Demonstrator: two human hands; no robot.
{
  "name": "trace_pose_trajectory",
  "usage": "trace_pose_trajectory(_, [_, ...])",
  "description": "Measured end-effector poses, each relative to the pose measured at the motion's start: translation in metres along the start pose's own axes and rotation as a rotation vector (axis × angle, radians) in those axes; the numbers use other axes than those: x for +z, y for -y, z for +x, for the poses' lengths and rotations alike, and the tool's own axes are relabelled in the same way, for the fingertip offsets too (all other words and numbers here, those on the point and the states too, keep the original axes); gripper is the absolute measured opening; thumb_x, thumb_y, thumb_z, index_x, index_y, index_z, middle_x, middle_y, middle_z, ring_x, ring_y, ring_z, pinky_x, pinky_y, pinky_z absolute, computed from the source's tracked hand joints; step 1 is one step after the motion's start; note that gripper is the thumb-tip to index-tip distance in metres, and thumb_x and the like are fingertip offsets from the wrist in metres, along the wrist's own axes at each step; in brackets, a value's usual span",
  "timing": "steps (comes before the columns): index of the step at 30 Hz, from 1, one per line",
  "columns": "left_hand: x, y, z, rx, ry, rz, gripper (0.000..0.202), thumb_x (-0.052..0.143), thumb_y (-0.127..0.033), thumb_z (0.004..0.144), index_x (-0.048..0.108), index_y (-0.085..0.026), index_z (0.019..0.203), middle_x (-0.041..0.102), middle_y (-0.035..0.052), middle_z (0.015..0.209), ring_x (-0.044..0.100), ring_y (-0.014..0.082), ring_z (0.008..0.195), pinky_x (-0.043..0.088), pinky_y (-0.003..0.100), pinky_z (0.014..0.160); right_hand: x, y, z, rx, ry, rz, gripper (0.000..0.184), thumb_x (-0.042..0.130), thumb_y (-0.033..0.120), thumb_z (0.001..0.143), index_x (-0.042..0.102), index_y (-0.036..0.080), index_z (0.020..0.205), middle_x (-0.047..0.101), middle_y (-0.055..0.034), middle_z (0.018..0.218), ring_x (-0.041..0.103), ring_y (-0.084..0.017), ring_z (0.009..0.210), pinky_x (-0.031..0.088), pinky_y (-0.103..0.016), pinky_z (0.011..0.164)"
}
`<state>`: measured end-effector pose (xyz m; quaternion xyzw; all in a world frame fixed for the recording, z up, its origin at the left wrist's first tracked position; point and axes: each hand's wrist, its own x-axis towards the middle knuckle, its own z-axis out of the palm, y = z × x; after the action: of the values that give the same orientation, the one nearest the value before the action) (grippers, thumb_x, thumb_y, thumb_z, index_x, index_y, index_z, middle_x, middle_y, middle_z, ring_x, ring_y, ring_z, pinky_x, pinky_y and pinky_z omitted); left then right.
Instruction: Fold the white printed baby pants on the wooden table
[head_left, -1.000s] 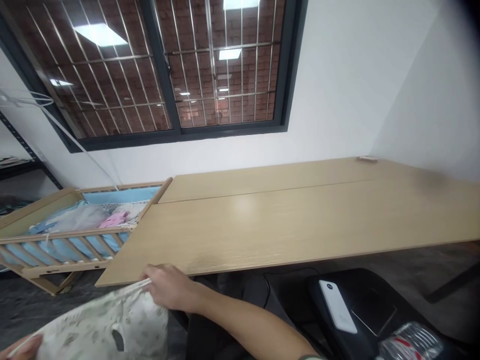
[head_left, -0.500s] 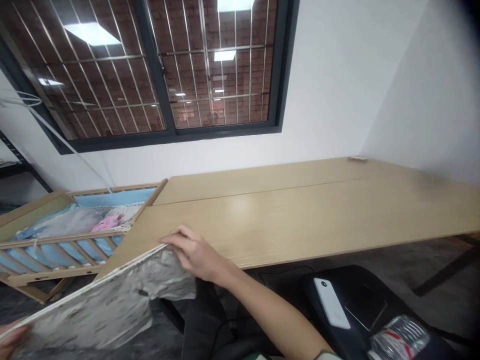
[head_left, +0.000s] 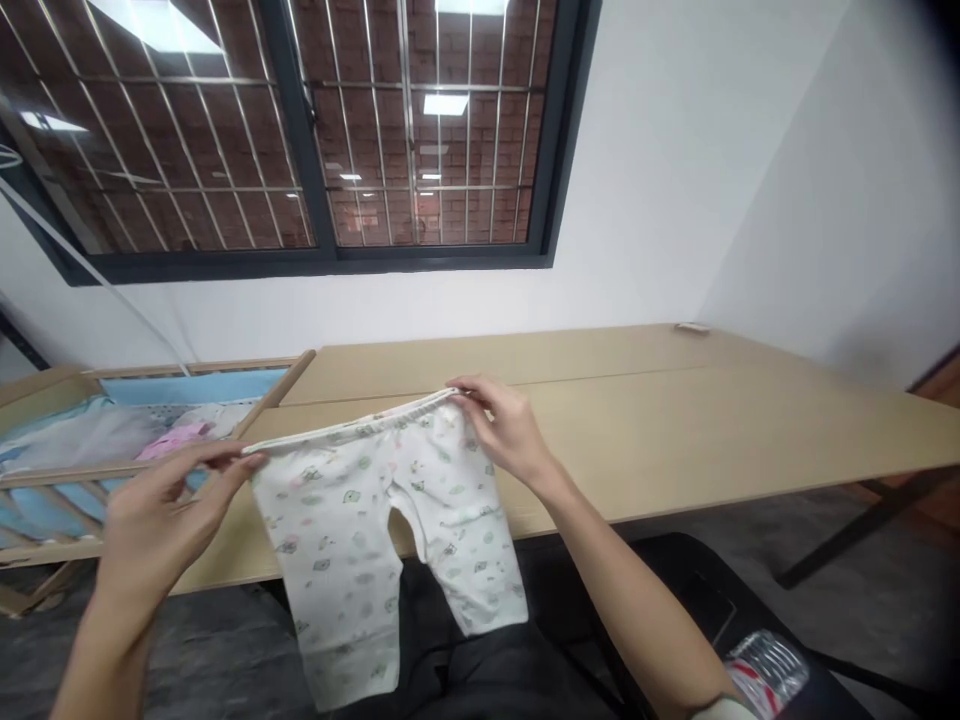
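Observation:
A small pair of white baby pants (head_left: 390, 530) with a pale green and pink print hangs in the air in front of a long wooden table (head_left: 675, 430). My left hand (head_left: 161, 515) pinches the left end of the waistband. My right hand (head_left: 499, 430) pinches the right end, over the table's front edge. The waistband is stretched straight between both hands, and the two legs hang down over my dark-trousered lap.
A wooden baby cot (head_left: 90, 450) with blue lining and loose clothes stands at the table's left end. A crumpled plastic water bottle (head_left: 765, 675) lies on a black seat at the lower right. A barred window is in the wall behind.
Both hands rose from below the table edge and spread apart, lifting the pants and opening them out flat. The view tilted, so the white phone on the black seat is out of sight.

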<state>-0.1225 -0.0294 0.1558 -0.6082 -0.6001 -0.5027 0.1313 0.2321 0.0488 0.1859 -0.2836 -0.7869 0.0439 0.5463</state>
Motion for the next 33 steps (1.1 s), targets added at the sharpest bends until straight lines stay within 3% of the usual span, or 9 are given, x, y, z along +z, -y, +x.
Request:
trace_pose_trajectory(4, [0.051,0.005,0.022,-0.041,0.228,-0.121,0.035,0.062,-0.061,0.081,0.072,-0.030,0.093,0.072,-0.0017,0.085,0.066,0.0199,0.081,0.051,0.029,0.072,-0.005,-0.037,-0.003,0.186,0.053,-0.050,0.019,0.054,0.028,0.100,0.068,0.021,0.110,0.074,-0.0062,0.102,0.068,-0.018,0.087,0.052,-0.030,0.080])
trace_pose_trajectory(7, [0.091,0.011,0.033,-0.077,0.309,-0.110,0.037,0.059,-0.059,0.082,0.072,-0.026,0.094,0.075,0.0021,0.093,0.067,0.0225,0.084,0.052,0.032,0.079,0.002,-0.073,-0.005,0.303,0.116,-0.079,0.020,0.053,0.028,0.099,0.068,0.020,0.109,0.073,-0.0058,0.099,0.068,-0.018,0.088,0.050,-0.030,0.081])
trace_pose_trajectory(14, [0.191,0.038,0.044,-0.163,0.600,-0.020,0.035,0.050,-0.047,0.088,0.069,-0.019,0.099,0.075,0.0058,0.100,0.067,0.0224,0.087,0.048,0.028,0.071,0.049,-0.181,-0.021,0.472,0.276,-0.225,0.016,0.050,0.021,0.097,0.065,0.015,0.099,0.068,-0.0085,0.105,0.062,-0.017,0.094,0.046,-0.028,0.085])
trace_pose_trajectory(18, [0.239,0.050,0.037,-0.185,0.668,0.045,0.026,0.050,-0.039,0.092,0.067,-0.019,0.092,0.073,0.0066,0.092,0.066,0.0210,0.081,0.044,0.027,0.068,0.074,-0.224,-0.034,0.542,0.434,-0.401,0.017,0.048,0.016,0.098,0.064,0.016,0.102,0.067,-0.0079,0.107,0.060,-0.017,0.100,0.043,-0.028,0.089])
trace_pose_trajectory(25, [0.300,0.067,0.037,-0.217,0.712,0.215,0.021,0.047,-0.028,0.096,0.066,-0.019,0.099,0.072,0.0129,0.107,0.066,0.0265,0.099,0.044,0.031,0.073,0.104,-0.266,-0.038,0.538,0.510,-0.498,0.021,0.047,0.015,0.099,0.063,0.016,0.111,0.064,-0.0113,0.116,0.056,-0.022,0.113,0.036,-0.033,0.098])
trace_pose_trajectory(33, [0.346,0.072,0.063,-0.182,0.714,0.319,0.026,0.043,-0.027,0.100,0.065,-0.017,0.110,0.068,0.0159,0.114,0.061,0.0274,0.110,0.046,0.037,0.089,0.122,-0.311,-0.017,0.562,0.522,-0.570,0.026,0.042,0.018,0.101,0.060,0.016,0.119,0.060,-0.0158,0.127,0.051,-0.026,0.122,0.031,-0.038,0.103])
